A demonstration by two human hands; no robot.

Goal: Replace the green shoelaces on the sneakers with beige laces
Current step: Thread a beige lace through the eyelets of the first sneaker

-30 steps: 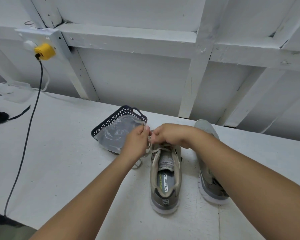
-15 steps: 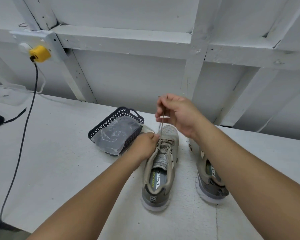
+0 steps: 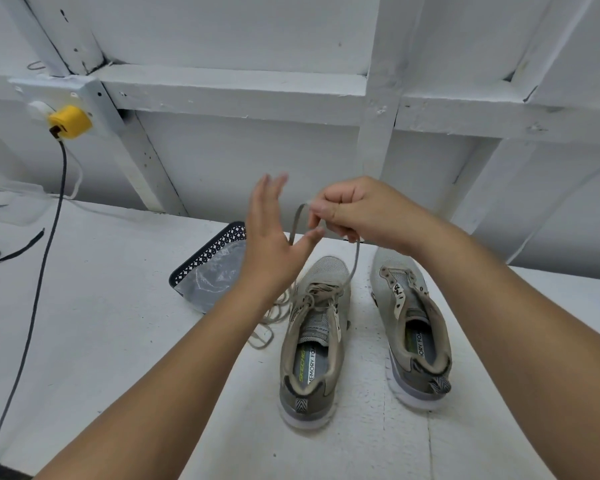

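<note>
Right hand: the right hand was raised above the toes of the sneakers, fingers curled round the beige lace, pinching it near its free end.
Left hand: the left hand stood edge-up at 9 o'clock of the right hand, fingers straight and blurred, grasping nothing; its thumb tip lay just beside the lace's hanging end.
Beige lace: it ran taut from the right hand's grip down to the upper eyelets of the left sneaker; slack loops lay on the tabletop at 9 o'clock of that shoe.
Left sneaker: upright, toe pointing to 12 o'clock, partly laced.
Right sneaker: the right sneaker stood at 3 o'clock of its mate, apart from it, with bare eyelets.
Basket: a dark perforated basket holding a clear plastic bag sat at 10 o'clock of the left sneaker, its near corner partly hidden by the left wrist.
Table: the white tabletop met the white framed wall at 12 o'clock, close behind the toes; open surface spread to 9 o'clock and to 6 o'clock.
Cable: a black cable dropped from a yellow plug at 10 o'clock, crossing the table's left part to its near edge.
</note>
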